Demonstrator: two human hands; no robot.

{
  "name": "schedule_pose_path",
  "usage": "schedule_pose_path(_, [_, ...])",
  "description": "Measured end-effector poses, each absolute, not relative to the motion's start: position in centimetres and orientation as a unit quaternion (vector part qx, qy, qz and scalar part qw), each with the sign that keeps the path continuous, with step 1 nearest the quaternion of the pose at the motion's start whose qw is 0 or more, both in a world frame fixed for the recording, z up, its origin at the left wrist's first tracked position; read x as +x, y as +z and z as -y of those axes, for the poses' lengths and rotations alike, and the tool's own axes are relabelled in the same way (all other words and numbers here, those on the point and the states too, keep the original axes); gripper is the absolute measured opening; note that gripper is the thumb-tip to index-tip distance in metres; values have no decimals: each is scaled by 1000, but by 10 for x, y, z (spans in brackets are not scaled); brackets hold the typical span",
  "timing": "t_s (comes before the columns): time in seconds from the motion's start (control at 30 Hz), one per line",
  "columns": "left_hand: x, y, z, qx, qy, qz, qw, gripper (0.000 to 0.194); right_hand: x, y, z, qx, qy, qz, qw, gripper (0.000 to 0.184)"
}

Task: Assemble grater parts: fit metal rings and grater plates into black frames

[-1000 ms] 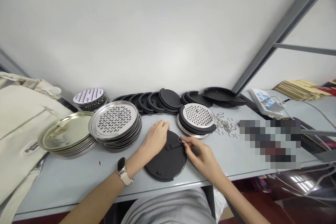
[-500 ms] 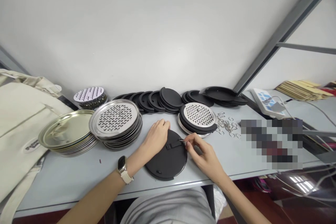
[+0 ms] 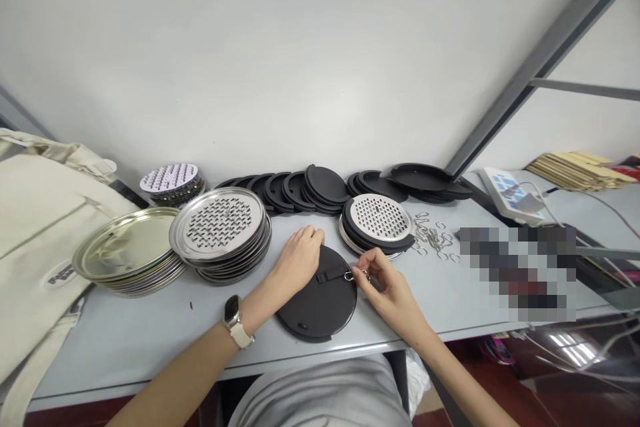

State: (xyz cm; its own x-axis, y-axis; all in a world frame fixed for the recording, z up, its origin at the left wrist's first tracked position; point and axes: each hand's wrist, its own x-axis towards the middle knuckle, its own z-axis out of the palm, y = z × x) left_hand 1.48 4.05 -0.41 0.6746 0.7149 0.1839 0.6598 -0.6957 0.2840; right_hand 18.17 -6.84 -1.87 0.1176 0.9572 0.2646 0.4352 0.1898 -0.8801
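A round black plastic disc lies flat on the table, with a short black strap across its upper part. My left hand holds the disc's far edge, and a watch sits on that wrist. My right hand pinches a small metal ring between thumb and forefinger at the strap's right end. The fingers hide part of the ring. Just beyond the disc, a perforated steel grater on a black rim stands close to my right hand, not touching it.
A stack of perforated steel plates and a stack of plain golden trays stand left of the disc. Black rims line the back. Loose metal rings lie to the right. A canvas bag lies at far left.
My right hand has shifted right and drawn the metal ring out toward the strap's end, beyond the disc's edge. My left hand and the disc stay put.
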Motion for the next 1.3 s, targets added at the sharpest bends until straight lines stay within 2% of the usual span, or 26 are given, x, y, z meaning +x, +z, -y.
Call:
schedule_pose_path(0.1, [15,-4,-40,909,143,-378,99,24,183,-20,69,-572,285,597,485,13])
schedule_pose_path(0.37, [15,-2,-40,910,141,-378,100,24,183,-19,68,-587,307,612,432,20])
schedule_pose_path(0.9, [15,-2,-39,911,138,-377,90,23,184,-26,61,-562,346,588,468,17])
schedule_pose_path(1.3, [16,-3,-40,913,135,-376,86,21,184,-25,56,-560,342,590,470,24])
